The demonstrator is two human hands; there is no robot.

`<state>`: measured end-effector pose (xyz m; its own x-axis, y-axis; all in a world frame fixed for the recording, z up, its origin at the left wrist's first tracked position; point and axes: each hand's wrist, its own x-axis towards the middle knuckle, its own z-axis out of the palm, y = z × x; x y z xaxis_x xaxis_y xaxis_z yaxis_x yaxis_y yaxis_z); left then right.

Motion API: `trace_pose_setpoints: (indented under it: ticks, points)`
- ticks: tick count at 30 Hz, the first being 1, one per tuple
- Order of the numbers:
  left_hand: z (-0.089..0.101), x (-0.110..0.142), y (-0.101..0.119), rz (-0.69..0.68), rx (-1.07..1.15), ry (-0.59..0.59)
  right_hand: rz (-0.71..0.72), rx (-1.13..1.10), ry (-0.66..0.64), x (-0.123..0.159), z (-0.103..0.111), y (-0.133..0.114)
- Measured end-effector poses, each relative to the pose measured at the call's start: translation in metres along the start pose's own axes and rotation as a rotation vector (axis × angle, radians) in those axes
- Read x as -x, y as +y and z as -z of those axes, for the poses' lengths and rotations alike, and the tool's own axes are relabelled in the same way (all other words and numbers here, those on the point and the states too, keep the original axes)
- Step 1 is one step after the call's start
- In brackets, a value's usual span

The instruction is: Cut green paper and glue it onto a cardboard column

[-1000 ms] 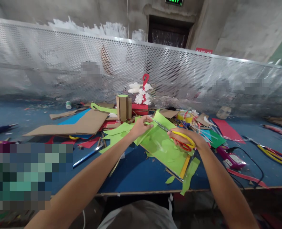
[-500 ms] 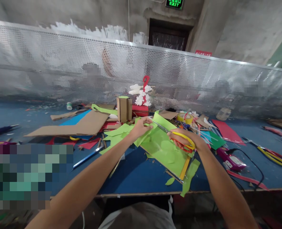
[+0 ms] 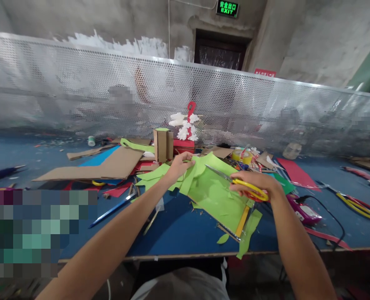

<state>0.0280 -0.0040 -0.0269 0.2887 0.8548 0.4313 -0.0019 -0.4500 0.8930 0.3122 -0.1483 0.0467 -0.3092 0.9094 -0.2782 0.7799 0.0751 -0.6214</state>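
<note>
Green paper (image 3: 189, 180) is pinched by the fingers of the left hand (image 3: 178, 166), above the bench (image 3: 185, 239). The scissors (image 3: 218, 172) are gripped by their yellow and red handles in the right hand (image 3: 256, 178), with the blades near the paper. For neat cuts, the paper should be held still and the fingertips kept away from the blades. The scissors are pointed forward and left, and their long line is slanted back toward the right. The paper's long way cannot be told, as green pieces are overlapped there.
</note>
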Motion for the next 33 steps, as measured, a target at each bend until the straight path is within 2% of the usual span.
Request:
trace_pose_setpoints:
  ticks: [3, 6, 9, 12, 14, 18, 23, 28, 33]
  points:
    - [0.004, -0.001, -0.001, -0.007, 0.005, 0.017, -0.027, 0.076, -0.113, -0.004, 0.005, 0.004]
    - [0.005, -0.001, 0.000, -0.011, -0.016, 0.023, -0.005, 0.055, -0.051, -0.004, 0.009, 0.006]
    - [0.004, -0.001, 0.002, 0.006, -0.016, 0.024, 0.139, 0.008, 0.035, 0.001, 0.010, 0.009]
    - [0.003, -0.002, 0.003, 0.016, 0.026, 0.020, 0.245, -0.020, 0.065, 0.002, 0.008, 0.012]
    - [0.003, -0.003, 0.004, 0.027, 0.064, 0.012, 0.224, -0.057, 0.076, 0.000, 0.004, 0.011]
    - [0.002, -0.003, 0.005, 0.030, 0.098, 0.012, 0.082, -0.118, 0.131, -0.004, -0.008, -0.003]
    - [0.001, -0.002, 0.008, 0.013, 0.094, 0.000, 0.139, 0.002, 0.196, -0.018, -0.019, -0.018]
    - [0.000, -0.001, 0.007, 0.048, 0.114, -0.006, 0.210, 0.023, 0.165, -0.038, -0.024, -0.010]
    - [0.001, -0.003, 0.006, 0.098, 0.122, 0.000, 0.238, 0.037, 0.152, -0.044, -0.025, -0.004]
